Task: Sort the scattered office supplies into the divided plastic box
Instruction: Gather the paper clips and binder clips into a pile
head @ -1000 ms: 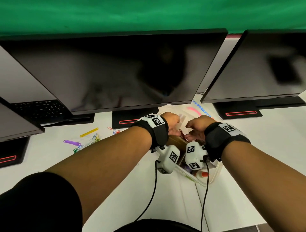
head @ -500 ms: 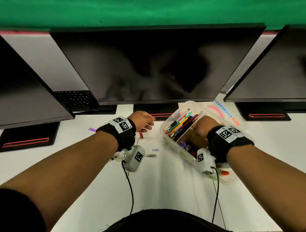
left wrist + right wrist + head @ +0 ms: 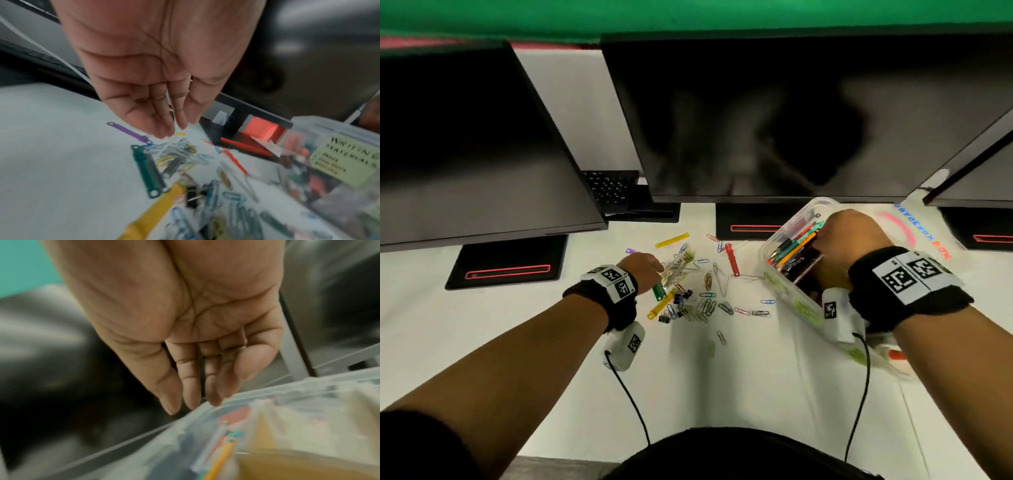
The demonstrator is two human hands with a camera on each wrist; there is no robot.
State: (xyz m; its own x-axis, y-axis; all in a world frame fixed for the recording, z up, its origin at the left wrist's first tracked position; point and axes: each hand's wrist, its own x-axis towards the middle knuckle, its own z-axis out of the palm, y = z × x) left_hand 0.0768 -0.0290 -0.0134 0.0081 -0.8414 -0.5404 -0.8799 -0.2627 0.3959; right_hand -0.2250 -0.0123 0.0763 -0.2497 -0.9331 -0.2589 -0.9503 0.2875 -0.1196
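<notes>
Head view shows the divided plastic box [image 3: 787,274] on the white desk [image 3: 517,325], right of centre, pens [image 3: 796,245] packed along its left compartment. Over its middle hangs the right hand [image 3: 849,236]; the wrist view shows its fingers [image 3: 189,386] straight and empty. Left of the box, paper clips [image 3: 709,305] and coloured fasteners [image 3: 147,170] lie scattered. The left hand [image 3: 642,267], fingers extended and holding nothing, hovers just above that pile. Dark monitors [image 3: 774,120] stand behind.
</notes>
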